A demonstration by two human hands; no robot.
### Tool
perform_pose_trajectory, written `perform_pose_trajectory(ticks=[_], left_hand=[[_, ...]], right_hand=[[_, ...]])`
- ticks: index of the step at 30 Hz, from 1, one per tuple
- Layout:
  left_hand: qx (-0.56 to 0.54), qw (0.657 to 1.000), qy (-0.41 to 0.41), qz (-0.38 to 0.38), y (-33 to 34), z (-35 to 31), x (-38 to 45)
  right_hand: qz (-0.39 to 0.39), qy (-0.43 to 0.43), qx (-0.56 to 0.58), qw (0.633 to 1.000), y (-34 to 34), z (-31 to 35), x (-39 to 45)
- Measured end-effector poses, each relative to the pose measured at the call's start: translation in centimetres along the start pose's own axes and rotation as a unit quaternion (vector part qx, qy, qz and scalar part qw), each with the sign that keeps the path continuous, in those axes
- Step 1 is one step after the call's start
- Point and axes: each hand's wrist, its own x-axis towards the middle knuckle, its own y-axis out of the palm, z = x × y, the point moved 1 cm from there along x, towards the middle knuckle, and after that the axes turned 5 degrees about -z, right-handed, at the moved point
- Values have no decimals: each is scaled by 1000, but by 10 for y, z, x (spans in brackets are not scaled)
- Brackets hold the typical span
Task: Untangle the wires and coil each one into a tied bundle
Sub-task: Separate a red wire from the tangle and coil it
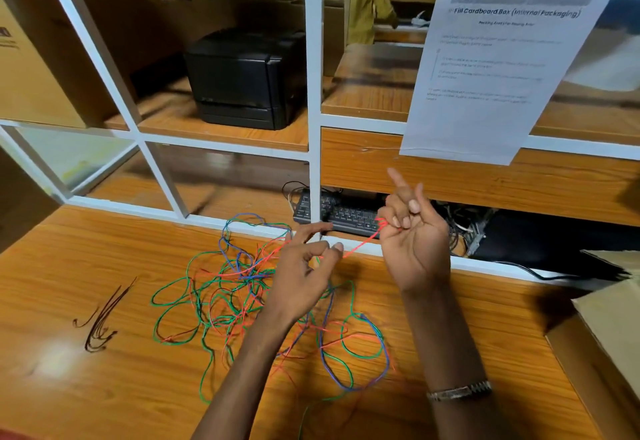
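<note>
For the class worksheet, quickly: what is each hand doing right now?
Left hand: pinches the red wire.
Right hand: fingers curled round the red wire's coiled end, index finger straight.

Both hands hold red wire (360, 243) (taut) above tangle (242, 301).

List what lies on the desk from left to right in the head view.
Dark brown wire bundle → tangle of red, green and blue wires → left hand pinching the red wire → right hand with red loops on its fingers → cardboard box.
</note>
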Motion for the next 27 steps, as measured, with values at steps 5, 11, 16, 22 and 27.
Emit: perform_pose_trajectory(ticks=[5, 11, 16, 22, 27], left_hand=[[60, 992, 113, 15, 0, -23, -4], [78, 982, 175, 2, -18, -37, 5], [70, 986, 153, 8, -29, -32, 13], [67, 994, 69, -52, -52, -5, 21], [28, 996, 45, -75, -68, 12, 18]], right_hand=[[-102, -69, -116, 986, -26, 0, 3], [-115, 10, -350, 930, -44, -17, -8], [-20, 144, -586, 797, -36, -29, -26], [88, 402, -479, 776, -25, -37, -33], [282, 394, -177, 857, -23, -14, -44]])
